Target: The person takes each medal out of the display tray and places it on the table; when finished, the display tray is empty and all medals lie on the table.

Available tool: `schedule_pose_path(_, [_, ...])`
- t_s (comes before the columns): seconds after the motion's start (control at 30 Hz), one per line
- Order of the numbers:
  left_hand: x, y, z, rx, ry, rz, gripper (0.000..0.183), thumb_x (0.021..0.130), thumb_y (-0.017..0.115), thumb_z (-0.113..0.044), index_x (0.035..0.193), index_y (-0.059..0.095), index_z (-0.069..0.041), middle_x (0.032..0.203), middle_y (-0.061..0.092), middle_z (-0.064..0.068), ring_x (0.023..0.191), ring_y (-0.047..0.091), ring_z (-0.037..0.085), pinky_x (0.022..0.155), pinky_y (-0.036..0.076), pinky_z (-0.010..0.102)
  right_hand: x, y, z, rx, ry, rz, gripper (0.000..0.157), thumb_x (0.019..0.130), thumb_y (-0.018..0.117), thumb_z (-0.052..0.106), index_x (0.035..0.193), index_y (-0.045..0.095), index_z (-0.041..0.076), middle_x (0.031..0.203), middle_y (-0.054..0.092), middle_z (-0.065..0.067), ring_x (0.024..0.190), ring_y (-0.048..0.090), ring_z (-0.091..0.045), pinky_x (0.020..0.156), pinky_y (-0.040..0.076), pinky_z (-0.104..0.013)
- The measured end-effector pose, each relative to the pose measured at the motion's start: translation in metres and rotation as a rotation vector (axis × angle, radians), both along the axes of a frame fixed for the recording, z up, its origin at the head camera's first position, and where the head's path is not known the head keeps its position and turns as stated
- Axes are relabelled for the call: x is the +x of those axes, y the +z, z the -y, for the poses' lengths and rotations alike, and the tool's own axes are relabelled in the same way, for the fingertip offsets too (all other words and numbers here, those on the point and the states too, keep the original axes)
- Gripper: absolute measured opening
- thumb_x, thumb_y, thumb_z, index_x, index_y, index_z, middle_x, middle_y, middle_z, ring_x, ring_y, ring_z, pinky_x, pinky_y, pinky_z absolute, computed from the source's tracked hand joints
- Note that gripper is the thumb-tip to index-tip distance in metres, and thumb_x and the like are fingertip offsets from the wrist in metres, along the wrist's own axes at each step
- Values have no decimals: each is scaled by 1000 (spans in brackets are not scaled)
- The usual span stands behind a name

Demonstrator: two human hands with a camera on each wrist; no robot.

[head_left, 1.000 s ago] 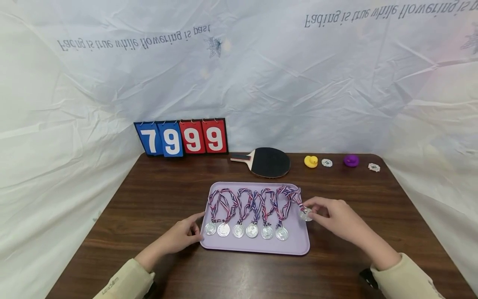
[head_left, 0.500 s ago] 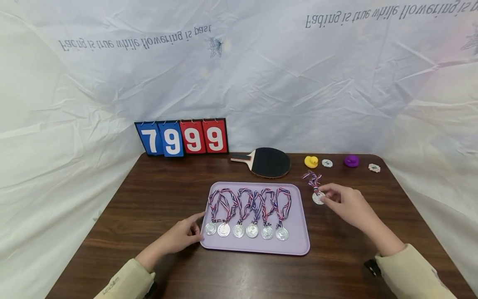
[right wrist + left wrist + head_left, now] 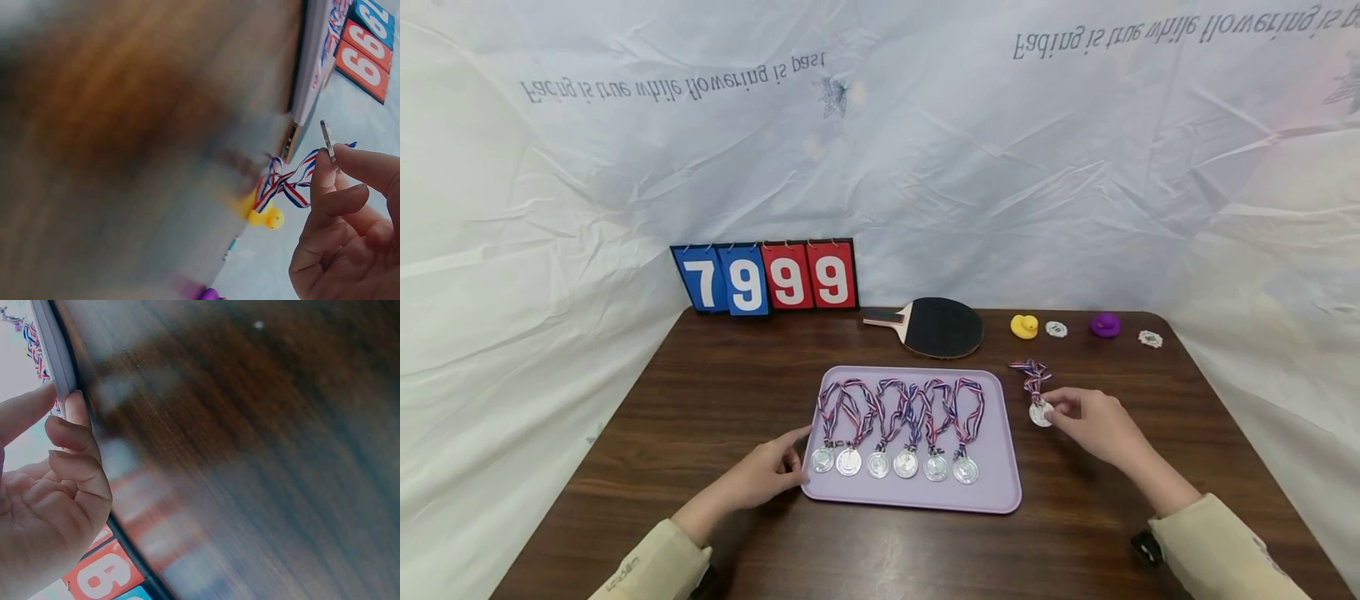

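Observation:
My right hand pinches a silver medal by its edge, to the right of the tray. Its red, white and blue ribbon trails away from me, and the right wrist view shows this ribbon bunched in loops. At the left side, thumb and finger of my left hand pinch the rim of a lilac tray. The left wrist view has the tray rim between the fingertips. Several silver medals lie in a row on the tray, ribbons pointing to the back.
Behind the tray lies a black table tennis bat. A flip scoreboard leans at the back left. At the back right are a yellow duck, a purple duck and two chips. White cloth hangs around the brown table.
My right hand has carried the medal from the tray's right edge to the right, over the bare table, then slightly back toward me. My left hand has stayed at the tray.

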State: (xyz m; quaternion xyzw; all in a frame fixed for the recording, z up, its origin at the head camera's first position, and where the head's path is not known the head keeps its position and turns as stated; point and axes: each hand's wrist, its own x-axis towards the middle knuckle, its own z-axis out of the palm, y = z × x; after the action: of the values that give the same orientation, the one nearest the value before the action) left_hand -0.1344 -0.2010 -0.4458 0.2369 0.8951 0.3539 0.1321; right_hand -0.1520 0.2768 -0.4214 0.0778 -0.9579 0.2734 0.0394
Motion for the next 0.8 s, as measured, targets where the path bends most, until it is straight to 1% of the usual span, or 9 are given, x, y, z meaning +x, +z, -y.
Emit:
schedule_pose_path(0.1, [0, 1, 0, -5, 0, 1, 63, 80, 66, -9, 133, 35, 2, 69, 52, -3, 53, 46, 8, 49, 39, 24, 4, -6, -1, 1, -1, 54, 22, 80, 66, 22, 100, 67, 13, 69, 55, 5, 57, 42, -12, 54, 35, -30])
schedule_pose_path(0.2, [1, 2, -1, -6, -2, 3, 63, 80, 66, -9, 133, 35, 3, 69, 52, -3, 53, 46, 8, 49, 39, 23, 8, -10, -1, 1, -3, 115, 21, 80, 66, 22, 100, 66, 14, 68, 56, 6, 61, 46, -14, 57, 36, -31])
schedule_pose_path(0.3, [1, 3, -1, -9, -1, 6, 63, 80, 66, -9, 133, 34, 3, 70, 52, -3, 53, 46, 9, 49, 39, 23, 12, -14, -1, 6, -14, 149, 19, 80, 66, 22, 98, 67, 15, 68, 57, 7, 60, 46, -12, 57, 36, -31])
schedule_pose_path(0.4, [1, 3, 0, -14, 2, 10, 63, 80, 66, -10, 133, 34, 3, 70, 52, -3, 52, 46, 9, 48, 39, 23, 15, -17, 1, 16, -26, 156, 18, 79, 66, 22, 96, 67, 15, 67, 57, 8, 58, 47, -11, 55, 36, -30])
schedule_pose_path(0.57, [1, 2, 0, -15, 0, 7, 63, 80, 66, -10, 134, 35, 2, 71, 52, -2, 52, 45, 9, 47, 38, 23, 18, -19, 3, 49, -45, 138, 20, 77, 68, 26, 94, 66, 15, 65, 56, 9, 54, 46, -10, 50, 35, -29])
schedule_pose_path(0.67, [0, 1, 1, -15, -5, 4, 63, 80, 66, -10, 134, 35, 2, 71, 52, -3, 52, 45, 8, 47, 38, 23, 19, -20, 4, 81, -69, 137, 21, 76, 68, 28, 92, 66, 16, 66, 56, 9, 54, 46, -10, 48, 34, -29])
schedule_pose_path(0.8, [0, 0, 1, -12, -12, -3, 63, 80, 66, -10, 134, 35, 2, 71, 52, -3, 51, 45, 8, 47, 38, 23, 20, -19, 4, 113, -91, 164, 22, 75, 68, 31, 92, 66, 17, 67, 58, 10, 56, 48, -10, 46, 35, -30])
